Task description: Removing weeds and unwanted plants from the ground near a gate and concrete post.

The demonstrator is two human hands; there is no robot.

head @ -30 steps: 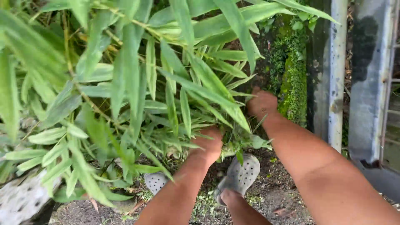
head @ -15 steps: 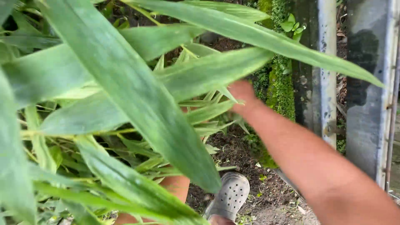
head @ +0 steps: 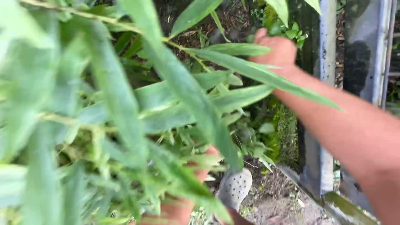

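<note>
Where the head view looks down through a mass of long green bamboo leaves, the right hand reaches out at the upper right, its arm running back to the lower right corner; its fingers curl away from the camera among the foliage, and whether the grip is pinching a stem or merely pressed together I cannot tell; the left hand shows low in the middle, mostly hidden behind blurred leaves, so its grip cannot be told either; a thin leafy stem runs from the upper left toward the right hand; below, a pale perforated clog stands on dark soil; a grey metal post rises just beside the right arm, with moss at its foot.
</note>
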